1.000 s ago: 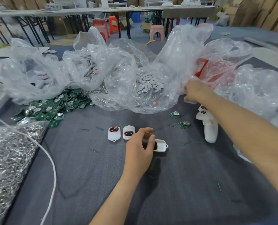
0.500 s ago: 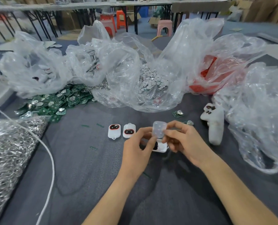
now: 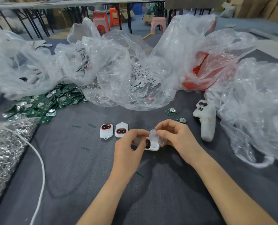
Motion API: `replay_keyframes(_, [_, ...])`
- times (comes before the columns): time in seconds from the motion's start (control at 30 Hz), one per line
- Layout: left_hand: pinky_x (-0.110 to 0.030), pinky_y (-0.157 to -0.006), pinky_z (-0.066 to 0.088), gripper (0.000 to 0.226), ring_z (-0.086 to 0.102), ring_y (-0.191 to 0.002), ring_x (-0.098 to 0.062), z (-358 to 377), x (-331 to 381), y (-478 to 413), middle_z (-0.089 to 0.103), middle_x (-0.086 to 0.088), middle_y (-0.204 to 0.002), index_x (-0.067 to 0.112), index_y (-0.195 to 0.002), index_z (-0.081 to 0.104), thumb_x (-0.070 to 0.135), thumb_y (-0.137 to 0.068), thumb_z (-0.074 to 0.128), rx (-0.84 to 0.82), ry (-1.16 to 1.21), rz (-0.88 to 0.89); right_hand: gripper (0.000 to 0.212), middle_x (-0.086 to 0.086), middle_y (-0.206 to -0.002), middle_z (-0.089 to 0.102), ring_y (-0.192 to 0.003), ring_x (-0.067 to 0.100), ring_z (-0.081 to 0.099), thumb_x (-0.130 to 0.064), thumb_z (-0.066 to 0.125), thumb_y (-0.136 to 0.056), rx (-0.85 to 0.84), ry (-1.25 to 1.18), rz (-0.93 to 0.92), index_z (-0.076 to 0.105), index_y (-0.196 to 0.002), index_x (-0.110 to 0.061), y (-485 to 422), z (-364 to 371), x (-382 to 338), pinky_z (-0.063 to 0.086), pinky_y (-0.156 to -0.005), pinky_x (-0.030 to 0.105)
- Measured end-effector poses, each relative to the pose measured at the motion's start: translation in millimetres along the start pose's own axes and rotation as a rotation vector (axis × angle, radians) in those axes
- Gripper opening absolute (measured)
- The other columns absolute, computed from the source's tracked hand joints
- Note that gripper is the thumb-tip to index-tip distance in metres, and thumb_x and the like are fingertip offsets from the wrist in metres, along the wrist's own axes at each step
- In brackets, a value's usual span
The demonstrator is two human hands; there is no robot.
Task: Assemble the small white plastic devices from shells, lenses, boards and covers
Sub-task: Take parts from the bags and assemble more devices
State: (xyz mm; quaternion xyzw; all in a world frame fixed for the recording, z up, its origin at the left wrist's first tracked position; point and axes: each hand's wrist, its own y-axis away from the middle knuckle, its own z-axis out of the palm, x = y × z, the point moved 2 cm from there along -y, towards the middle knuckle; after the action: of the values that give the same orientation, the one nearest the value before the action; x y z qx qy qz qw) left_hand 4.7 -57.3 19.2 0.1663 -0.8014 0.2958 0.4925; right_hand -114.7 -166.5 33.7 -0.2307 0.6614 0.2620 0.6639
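A white shell (image 3: 153,146) lies open side up on the grey mat, with a dark part inside its left end. My left hand (image 3: 129,145) grips the shell's left side with curled fingers. My right hand (image 3: 177,135) pinches a clear lens piece (image 3: 154,135) and holds it tilted over the shell, its lower edge at the shell's opening. Two assembled white devices (image 3: 106,131) (image 3: 121,130) with red-ringed dark buttons lie side by side just left of my hands.
A pile of green boards (image 3: 42,103) lies at the left, two loose boards (image 3: 171,110) right of centre. Clear bags (image 3: 135,82) hold small white discs and red parts (image 3: 199,69). A white controller (image 3: 206,120) lies right; a bag of metal rings (image 3: 5,150) and white cable (image 3: 41,159) left.
My right hand came back from the red-parts bag with a clear lens piece and lowered it onto the shell. My left hand stayed on the shell.
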Motion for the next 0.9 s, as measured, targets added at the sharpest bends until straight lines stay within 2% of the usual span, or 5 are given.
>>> replay_keyframes(0.13, [-0.025, -0.068, 0.050, 0.021, 0.064, -0.077, -0.007, -2, -2, 0, 0.069, 0.017, -0.086, 0.034, -0.094, 0.065, 0.013, -0.089, 0.065, 0.029, 0.081, -0.062, 0.009, 0.000, -0.073, 0.069, -0.058, 0.014, 0.052, 0.001, 0.063, -0.087, -0.047, 0.106, -0.086, 0.067, -0.088, -0.007, 1, 1, 0, 0.043, -0.048, 0.020])
replay_keyframes(0.37, [-0.010, -0.066, 0.044, 0.032, 0.063, -0.074, -0.004, -1, -2, 0, 0.069, 0.023, -0.085, 0.038, -0.091, 0.062, 0.007, -0.087, 0.066, 0.033, 0.006, -0.048, 0.015, 0.006, -0.080, 0.070, -0.062, 0.010, 0.061, 0.002, 0.068, -0.083, -0.037, 0.133, -0.120, 0.069, -0.093, -0.009, -2, 2, 4, 0.048, -0.054, 0.020])
replay_keyframes(0.47, [-0.018, -0.065, 0.050, 0.026, 0.064, -0.075, -0.004, 0, -4, 1, 0.069, 0.023, -0.085, 0.036, -0.092, 0.062, 0.010, -0.090, 0.063, 0.048, -0.019, -0.031, 0.011, 0.000, -0.072, 0.069, -0.058, 0.007, 0.061, 0.004, 0.069, -0.082, 0.010, 0.172, -0.131, 0.070, -0.083, -0.007, -3, -1, 6, 0.049, -0.056, 0.019])
replay_keyframes(0.67, [-0.003, -0.077, 0.038, 0.048, 0.061, -0.089, 0.004, 0, -11, -1, 0.069, 0.008, -0.092, 0.026, -0.101, 0.060, -0.014, -0.082, 0.042, 0.146, -0.142, -0.025, 0.017, -0.005, -0.071, 0.069, -0.060, 0.003, 0.058, -0.005, 0.071, -0.081, 0.070, 0.367, -0.149, 0.070, -0.076, -0.020, -4, -4, 7, 0.044, -0.058, 0.015])
replay_keyframes(0.9, [-0.040, -0.092, 0.045, 0.066, 0.057, -0.108, -0.018, 5, -15, -4, 0.064, 0.003, -0.112, 0.017, -0.121, 0.059, -0.017, -0.067, 0.045, -0.008, -0.310, 0.076, 0.016, -0.005, -0.071, 0.068, -0.061, 0.000, 0.057, -0.005, 0.072, -0.081, 0.071, 0.515, -0.141, 0.070, -0.075, -0.020, -1, 3, 7, 0.044, -0.061, 0.009])
